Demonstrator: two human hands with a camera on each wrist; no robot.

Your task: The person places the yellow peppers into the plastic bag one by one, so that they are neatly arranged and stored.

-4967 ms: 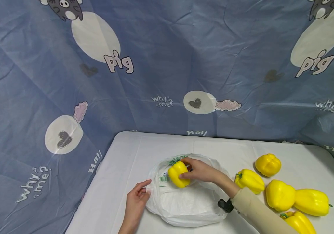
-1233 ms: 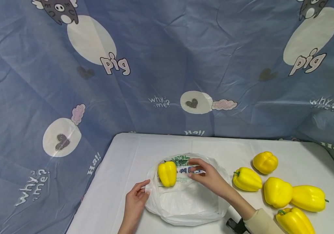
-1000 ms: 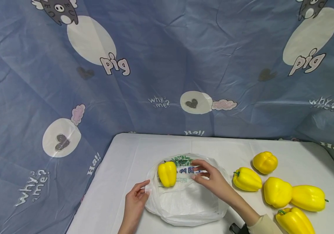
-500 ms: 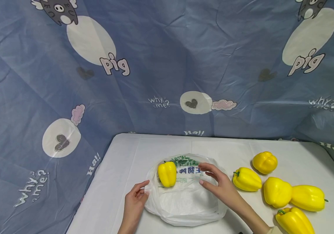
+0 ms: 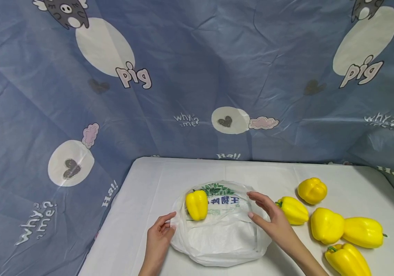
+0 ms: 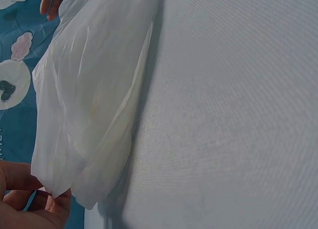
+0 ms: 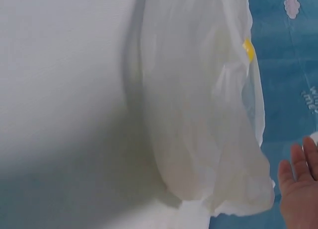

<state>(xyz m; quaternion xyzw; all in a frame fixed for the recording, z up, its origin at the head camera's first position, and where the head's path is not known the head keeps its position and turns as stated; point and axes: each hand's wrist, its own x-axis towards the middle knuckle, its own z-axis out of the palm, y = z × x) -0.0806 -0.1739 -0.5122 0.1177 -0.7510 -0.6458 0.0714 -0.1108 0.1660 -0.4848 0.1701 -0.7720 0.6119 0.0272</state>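
A white plastic bag (image 5: 226, 245) with green and blue print lies spread wide on the table, its mouth facing up. My left hand (image 5: 159, 239) pinches the left edge of its rim; the left wrist view shows the thumb and fingers (image 6: 54, 206) at the bunched plastic. Inside the bag, at the back left, one yellow bell pepper (image 5: 197, 206) stands with its stem upward. Over the bag's right rim is my right hand (image 5: 274, 220), fingers spread and nothing between them. The right wrist view has that hand beside the bag wall.
To the right lie several more yellow bell peppers: one at the back (image 5: 312, 191), one behind my right hand (image 5: 295, 211), two side by side, and one at the front (image 5: 348, 260). A blue printed cloth (image 5: 183, 76) hangs behind the white table (image 5: 155, 180).
The right hand has let go of the yellow bell pepper inside the bag and drawn back rightward to the rim, fingers opening wider. The left hand has stayed at the left edge.
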